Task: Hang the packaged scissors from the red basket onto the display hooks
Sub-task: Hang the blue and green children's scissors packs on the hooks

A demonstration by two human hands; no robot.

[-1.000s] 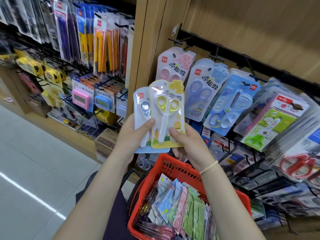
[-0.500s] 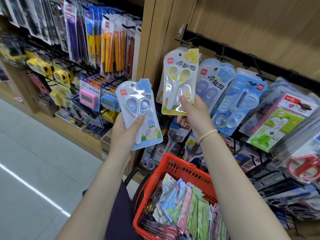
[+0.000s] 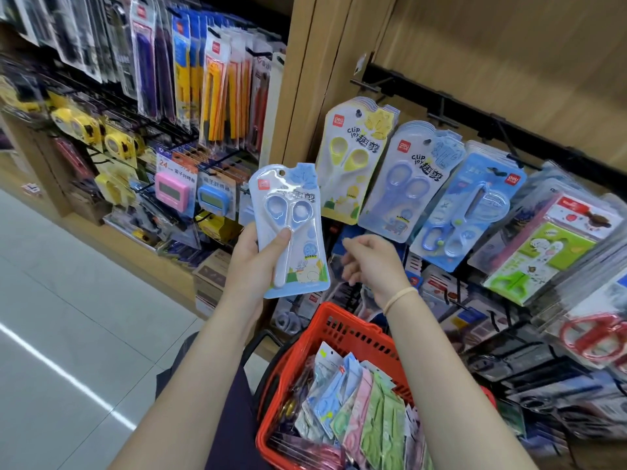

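Observation:
My left hand [image 3: 258, 262] grips a blue scissors pack [image 3: 291, 228] by its lower half, held upright in front of the display. A yellow scissors pack [image 3: 353, 161] hangs on the leftmost hook of the black rail [image 3: 509, 127], at the front of a stack. My right hand [image 3: 371, 261] hovers below it, fingers loosely apart and holding nothing. The red basket [image 3: 342, 334] sits low between my arms, filled with several more scissors packs [image 3: 359, 412] in blue, pink and green.
To the right of the yellow pack hang pale blue scissors packs [image 3: 407, 184], bigger blue scissors [image 3: 464, 212], a green set [image 3: 543, 252] and red scissors [image 3: 593, 337]. A wooden pillar [image 3: 322, 79] divides this rack from pens, tape measures and timers [image 3: 171, 193] on the left. Grey floor lies lower left.
My right hand has let go of the yellow pack, which now hangs on the hook, and has dropped down. My left hand still holds the blue pack, slightly further right.

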